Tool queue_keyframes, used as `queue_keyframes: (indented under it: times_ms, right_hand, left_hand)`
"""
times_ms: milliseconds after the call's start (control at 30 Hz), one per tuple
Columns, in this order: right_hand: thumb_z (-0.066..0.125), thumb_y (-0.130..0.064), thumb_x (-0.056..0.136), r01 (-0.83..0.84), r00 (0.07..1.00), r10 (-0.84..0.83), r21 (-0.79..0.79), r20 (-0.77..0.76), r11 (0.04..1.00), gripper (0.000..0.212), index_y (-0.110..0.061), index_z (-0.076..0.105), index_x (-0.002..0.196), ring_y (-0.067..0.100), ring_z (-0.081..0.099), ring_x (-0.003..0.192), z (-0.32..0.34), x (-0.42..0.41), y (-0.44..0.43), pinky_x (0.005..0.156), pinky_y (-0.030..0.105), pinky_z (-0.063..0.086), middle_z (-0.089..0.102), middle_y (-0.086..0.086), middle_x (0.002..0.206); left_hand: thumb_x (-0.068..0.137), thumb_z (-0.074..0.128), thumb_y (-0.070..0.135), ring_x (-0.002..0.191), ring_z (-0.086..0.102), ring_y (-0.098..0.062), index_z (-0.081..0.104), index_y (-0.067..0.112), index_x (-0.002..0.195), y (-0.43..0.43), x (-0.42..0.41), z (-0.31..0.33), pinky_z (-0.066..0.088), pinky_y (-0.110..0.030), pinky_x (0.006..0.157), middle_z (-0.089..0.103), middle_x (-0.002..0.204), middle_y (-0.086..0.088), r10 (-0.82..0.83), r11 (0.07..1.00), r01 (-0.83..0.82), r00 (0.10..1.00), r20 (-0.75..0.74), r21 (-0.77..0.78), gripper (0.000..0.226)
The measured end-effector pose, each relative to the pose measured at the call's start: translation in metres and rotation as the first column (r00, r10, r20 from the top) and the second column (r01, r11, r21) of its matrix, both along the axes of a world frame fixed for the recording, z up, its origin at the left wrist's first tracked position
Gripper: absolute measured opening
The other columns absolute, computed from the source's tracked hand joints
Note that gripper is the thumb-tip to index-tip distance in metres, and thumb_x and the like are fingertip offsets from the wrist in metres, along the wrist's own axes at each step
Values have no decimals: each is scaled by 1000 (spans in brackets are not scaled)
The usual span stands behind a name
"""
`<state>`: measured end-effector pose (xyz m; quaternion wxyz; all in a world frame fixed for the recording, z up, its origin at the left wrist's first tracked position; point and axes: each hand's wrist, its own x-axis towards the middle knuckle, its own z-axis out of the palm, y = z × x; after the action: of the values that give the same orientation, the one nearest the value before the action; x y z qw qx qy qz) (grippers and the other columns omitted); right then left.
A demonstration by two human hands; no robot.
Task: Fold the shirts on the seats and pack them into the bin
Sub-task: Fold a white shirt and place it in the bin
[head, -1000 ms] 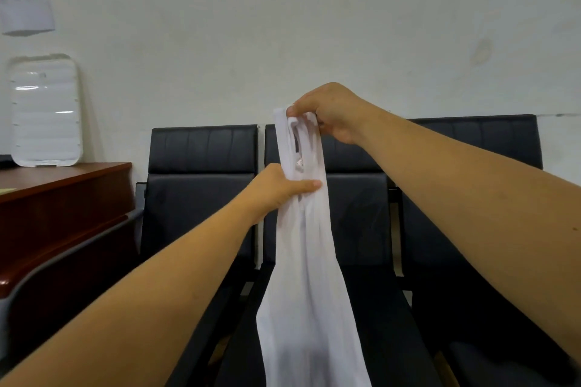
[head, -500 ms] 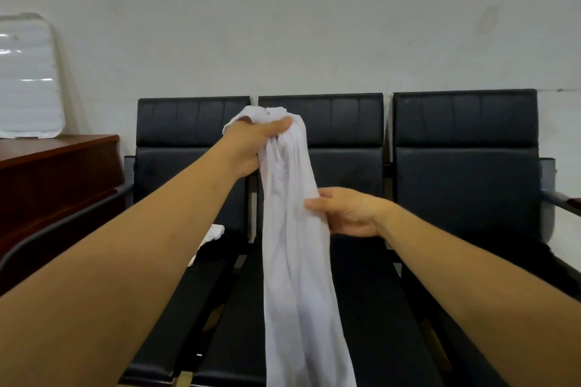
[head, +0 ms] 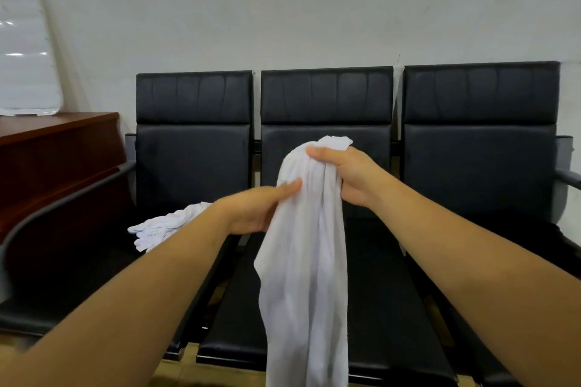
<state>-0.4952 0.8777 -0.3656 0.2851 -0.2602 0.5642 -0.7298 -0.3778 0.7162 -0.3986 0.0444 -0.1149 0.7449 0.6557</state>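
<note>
A white shirt (head: 306,276) hangs bunched in front of the middle black seat (head: 390,308), reaching below the frame's bottom edge. My right hand (head: 345,173) is closed around its top end. My left hand (head: 261,210) touches the shirt's left side just below, fingers extended against the cloth. A second white shirt (head: 163,226) lies crumpled on the left seat (head: 103,261), partly hidden by my left forearm. No bin is in view.
Three black padded seats stand in a row against a pale wall, the right seat (head: 481,198) bare. A dark wooden desk (head: 53,151) stands at the left with a white ribbed panel (head: 25,53) leaning on the wall above it.
My right hand has taken over the shirt's top end and the left hand has dropped from the top to the shirt's side. The shirt hangs lower, and the view has tilted down.
</note>
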Motion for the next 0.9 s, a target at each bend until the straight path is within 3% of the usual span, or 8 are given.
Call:
queue_keyframes:
  times_ms: [67,133,233,333,433,567,700,900]
  right_hand:
    - [78,-18,87,22,1000,-21,47,-23,999,36,-12,62,118,28,72,101,0,-6,1,88,45,59,73,12,113]
    - [78,-19,87,30,999,-26,111,-36,993,33,-14,62,116,30,71,104,-1,-13,4,94,48,56,72,14,115]
    - [79,-25,86,37,996,-14,252,-92,967,41,-12,59,119,30,70,105,-5,-26,7,95,47,56,70,14,119]
    - [83,-31,82,115,978,-20,450,-209,885,57,-12,51,125,30,67,107,-13,-39,10,95,48,55,65,11,122]
    - [83,-30,82,114,982,-11,541,-190,833,48,-12,60,119,31,70,99,-17,-44,19,86,46,59,71,13,113]
    - [88,-20,71,-115,993,97,449,62,886,63,-15,65,130,33,70,111,-23,-51,35,94,51,56,71,15,123]
    - [77,-18,82,-202,967,150,261,205,944,55,-13,61,135,34,64,120,-38,-54,48,97,51,54,64,18,134]
    - [68,-10,87,-340,935,297,260,192,904,47,-8,61,134,33,66,116,-46,-57,59,91,47,57,65,17,132]
  left_hand:
    - [87,71,36,115,68,-25,61,13,132,-3,5,-18,47,-50,108,72,124,-6,31,999,-31,999,-17,-24,51]
    - [91,71,24,118,67,-28,63,15,132,-10,7,-29,48,-51,108,70,127,-8,58,997,-54,996,-69,59,43]
    - [91,72,22,119,66,-33,62,17,134,-21,9,-34,47,-54,107,69,129,-10,148,969,-135,988,-53,205,44]
    - [91,72,21,114,68,-34,66,13,128,-27,10,-28,50,-53,103,72,121,-12,235,960,-227,971,-32,162,39]
    - [92,71,22,107,70,-32,68,13,123,-31,10,-17,58,-47,87,73,116,-13,343,927,-321,935,-93,196,33]
    - [95,66,23,101,72,-27,69,16,120,-35,9,-8,57,-42,79,75,113,-10,418,894,-382,900,-126,234,26]
    - [94,67,25,102,72,-28,66,19,122,-40,10,-3,57,-42,77,73,117,-10,463,873,-424,876,-137,243,28]
    - [95,65,34,101,67,-29,65,15,103,-54,15,3,54,-42,81,70,112,-12,380,913,-399,907,-182,-81,21]
